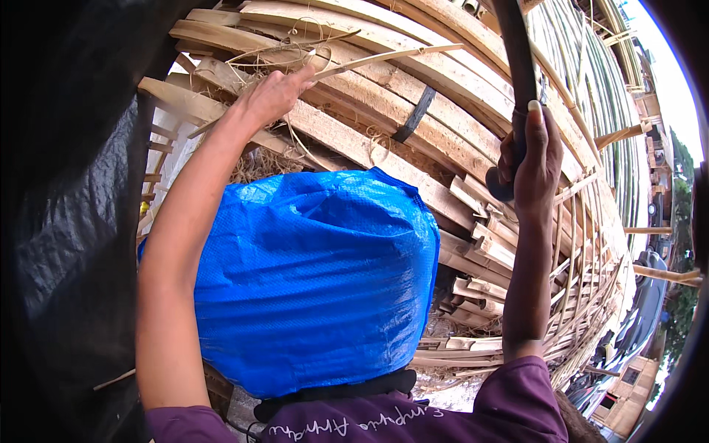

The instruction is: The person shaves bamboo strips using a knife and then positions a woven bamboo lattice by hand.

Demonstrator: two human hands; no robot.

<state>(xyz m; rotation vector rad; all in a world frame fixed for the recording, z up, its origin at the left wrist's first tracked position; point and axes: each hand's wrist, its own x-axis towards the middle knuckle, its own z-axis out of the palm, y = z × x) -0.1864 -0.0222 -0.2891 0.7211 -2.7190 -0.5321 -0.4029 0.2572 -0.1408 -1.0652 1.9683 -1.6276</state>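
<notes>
In my left hand, a thin, pale strip of split bamboo or wood is held between the fingers, its free end pointing right over the planks. My right hand is wrapped around the handle of a long dark-bladed knife, raised upright at the right. The blade runs up past the top edge of the view, and the rounded handle end sticks out below the fist. Blade and strip are apart. Thin curled shavings lie around my left hand and on the wood.
A blue woven sheet covers my lap. Long timber planks lie ahead, with a short black strip across them. Stacked bamboo pieces are right of the sheet. Long poles spread at the right. Black sheeting hangs left.
</notes>
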